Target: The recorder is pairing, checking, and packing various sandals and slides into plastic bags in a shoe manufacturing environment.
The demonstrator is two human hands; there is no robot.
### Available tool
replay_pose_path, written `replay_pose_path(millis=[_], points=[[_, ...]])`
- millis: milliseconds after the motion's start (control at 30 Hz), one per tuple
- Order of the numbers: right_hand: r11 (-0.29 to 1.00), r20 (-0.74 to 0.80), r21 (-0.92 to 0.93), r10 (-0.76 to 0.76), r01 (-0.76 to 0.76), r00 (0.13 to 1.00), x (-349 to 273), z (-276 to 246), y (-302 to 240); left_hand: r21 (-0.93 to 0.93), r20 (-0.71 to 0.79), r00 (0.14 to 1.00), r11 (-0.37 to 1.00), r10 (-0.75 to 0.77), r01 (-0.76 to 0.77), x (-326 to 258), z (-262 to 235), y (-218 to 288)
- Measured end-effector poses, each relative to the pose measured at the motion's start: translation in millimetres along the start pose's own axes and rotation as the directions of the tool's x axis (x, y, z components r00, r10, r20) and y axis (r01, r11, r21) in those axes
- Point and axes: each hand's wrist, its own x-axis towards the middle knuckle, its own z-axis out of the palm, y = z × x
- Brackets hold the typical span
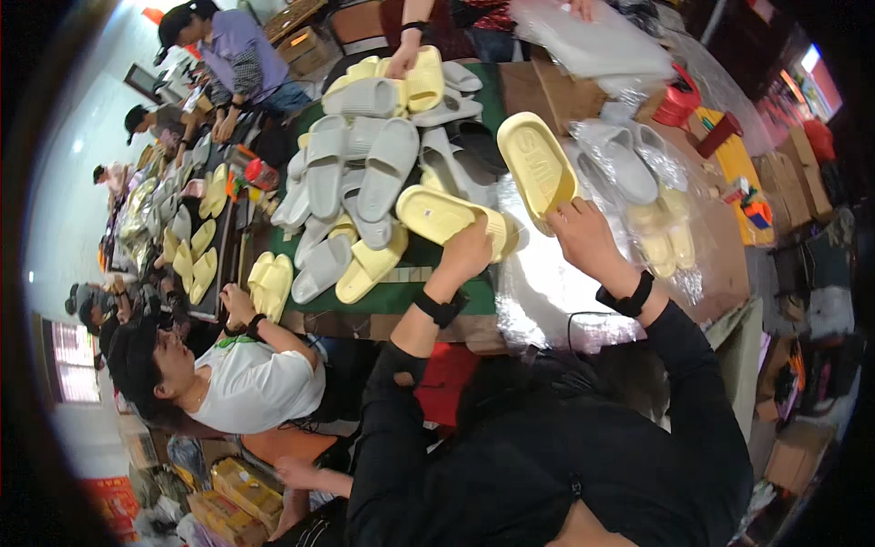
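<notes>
My left hand (467, 250) is closed on the near end of a pale yellow slipper (428, 211), held tilted in front of the pile. In my right hand (585, 239) is another pale yellow slipper (533, 157), gripped by its lower end, its moulded footbed facing me. The two slippers are apart. Shiny transparent plastic (551, 296) lies on the table beneath my hands. Left of them, grey slippers (387, 173) and yellow slippers (374, 266) are heaped on a green mat (401, 299).
Bagged grey slippers (629, 164) and bagged yellow ones (663, 235) lie to the right, near a red tape dispenser (676, 98). Across the table a co-worker's hand (401, 62) touches a yellow slipper. At left sits a person in a white shirt (260, 383). Plastic sheets (592, 36) are stacked at the far side.
</notes>
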Motion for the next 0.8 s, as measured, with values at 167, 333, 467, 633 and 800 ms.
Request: replay_pose_path(millis=[167,333,467,633,800], points=[[0.999,0.042,0.043,0.001,-0.002,0.999,-30.2,-18.1,22.4,-0.104,0.413,0.880,0.972,0.234,-0.210,31.8,19.9,7.7],[0.985,0.369,0.061,0.127,-0.161,0.921,-76.4,-8.3,36.5,-0.160,0.671,0.659,0.934,0.340,-0.320,26.8,54.3,55.3],[0.965,0.481,0.061,0.194,-0.253,0.855,-102.4,-0.6,34.9,-0.009,0.707,0.664,0.943,0.242,-0.333,5.9,93.0,83.4],[0.922,0.543,0.067,0.287,-0.381,0.790,-124.7,23.0,45.9,0.424,0.392,0.796,0.677,0.462,-0.601,-10.2,132.1,71.9],[0.914,0.559,0.081,0.289,-0.398,0.777,-139.4,47.7,51.8,0.437,0.029,0.967,0.867,0.252,-0.239,-50.5,146.6,67.7]])
